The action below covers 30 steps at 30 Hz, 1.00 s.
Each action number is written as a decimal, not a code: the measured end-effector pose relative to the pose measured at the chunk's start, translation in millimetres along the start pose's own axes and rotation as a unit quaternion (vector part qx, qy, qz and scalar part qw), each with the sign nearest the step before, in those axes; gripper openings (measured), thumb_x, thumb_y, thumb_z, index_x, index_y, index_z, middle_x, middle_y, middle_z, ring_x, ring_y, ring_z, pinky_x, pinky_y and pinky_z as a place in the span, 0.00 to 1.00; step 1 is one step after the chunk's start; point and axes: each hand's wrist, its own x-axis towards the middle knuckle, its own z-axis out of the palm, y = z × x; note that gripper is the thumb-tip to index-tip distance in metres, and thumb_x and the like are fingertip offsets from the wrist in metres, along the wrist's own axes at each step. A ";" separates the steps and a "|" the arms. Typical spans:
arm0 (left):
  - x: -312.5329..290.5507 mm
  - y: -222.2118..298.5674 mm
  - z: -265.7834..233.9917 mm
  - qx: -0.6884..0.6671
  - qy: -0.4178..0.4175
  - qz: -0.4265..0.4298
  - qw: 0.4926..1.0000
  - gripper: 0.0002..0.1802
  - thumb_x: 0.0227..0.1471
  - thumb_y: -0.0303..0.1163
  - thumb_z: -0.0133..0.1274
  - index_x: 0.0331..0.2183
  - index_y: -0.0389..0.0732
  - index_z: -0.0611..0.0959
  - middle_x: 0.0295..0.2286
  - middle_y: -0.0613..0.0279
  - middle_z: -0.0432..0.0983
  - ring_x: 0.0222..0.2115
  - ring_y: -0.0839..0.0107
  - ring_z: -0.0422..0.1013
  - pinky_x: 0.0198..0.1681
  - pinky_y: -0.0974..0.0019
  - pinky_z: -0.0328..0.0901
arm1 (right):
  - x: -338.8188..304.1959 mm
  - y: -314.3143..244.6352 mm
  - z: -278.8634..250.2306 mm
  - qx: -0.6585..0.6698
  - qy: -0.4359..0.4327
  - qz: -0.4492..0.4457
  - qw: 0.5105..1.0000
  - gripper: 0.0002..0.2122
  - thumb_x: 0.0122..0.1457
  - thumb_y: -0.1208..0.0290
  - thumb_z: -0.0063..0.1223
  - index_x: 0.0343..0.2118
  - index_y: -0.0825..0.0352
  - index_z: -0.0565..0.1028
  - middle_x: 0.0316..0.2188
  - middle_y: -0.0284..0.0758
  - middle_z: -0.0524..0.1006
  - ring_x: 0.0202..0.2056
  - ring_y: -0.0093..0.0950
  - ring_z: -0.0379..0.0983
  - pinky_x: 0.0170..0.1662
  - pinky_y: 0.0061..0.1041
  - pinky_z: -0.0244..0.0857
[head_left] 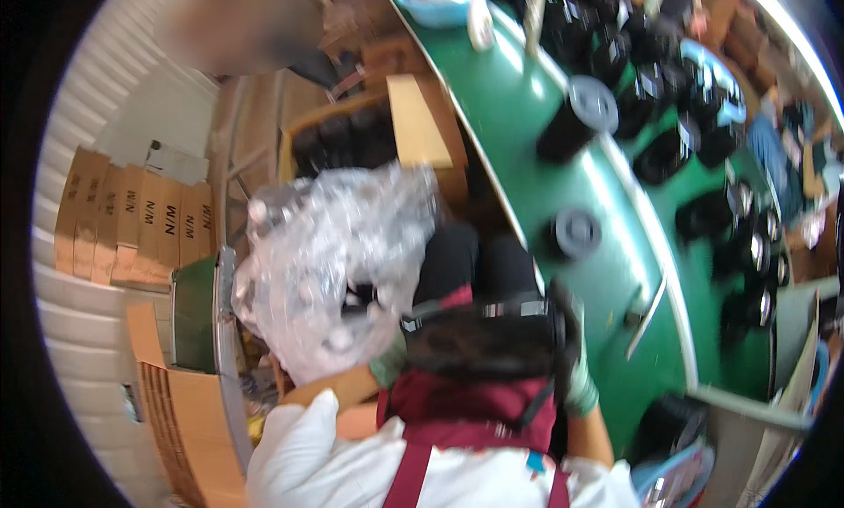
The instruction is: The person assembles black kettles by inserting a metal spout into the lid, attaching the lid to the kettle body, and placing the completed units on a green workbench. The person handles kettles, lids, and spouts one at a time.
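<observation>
Black cylinder (479, 345): likely stiff, slippery; best held at both ends. My right hand (578, 367) clasps one; left hand (388, 360), closure I cannot tell.

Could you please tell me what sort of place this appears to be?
It is probably a small factory's assembly or packing area: many black cylindrical items crowd a long, glossy green work table, and flat brown cardboard cartons stand in a row at the left.

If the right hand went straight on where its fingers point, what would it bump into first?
The right hand would probably meet the round grey piece on the green table, though blur leaves depth unclear.
</observation>
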 end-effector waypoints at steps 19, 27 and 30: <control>24.3 30.6 -16.7 -0.334 -0.061 -0.046 0.939 0.27 0.66 0.39 0.45 0.61 0.36 0.73 0.58 0.52 0.72 0.57 0.60 0.71 0.63 0.56 0.64 | 29.5 -52.0 8.4 0.153 0.106 0.094 0.978 0.27 0.70 0.60 0.45 0.66 0.70 0.65 0.63 0.42 0.66 0.64 0.34 0.63 0.67 0.33 0.54; 4.6 18.6 16.3 -0.300 -0.064 -0.095 0.947 0.30 0.59 0.41 0.51 0.59 0.36 0.75 0.56 0.53 0.73 0.55 0.60 0.72 0.61 0.57 0.65 | 31.4 -59.0 -2.9 0.024 -0.040 -0.118 0.992 0.33 0.43 0.60 0.65 0.56 0.64 0.76 0.63 0.55 0.65 0.61 0.53 0.64 0.64 0.51 0.57; 12.7 27.4 -9.4 -0.226 -0.030 -0.070 0.971 0.32 0.54 0.41 0.56 0.57 0.35 0.76 0.54 0.54 0.75 0.53 0.60 0.73 0.59 0.58 0.66 | -2.3 -18.0 20.6 0.154 0.103 0.011 0.983 0.32 0.56 0.65 0.55 0.64 0.68 0.66 0.66 0.48 0.62 0.66 0.43 0.60 0.68 0.41 0.55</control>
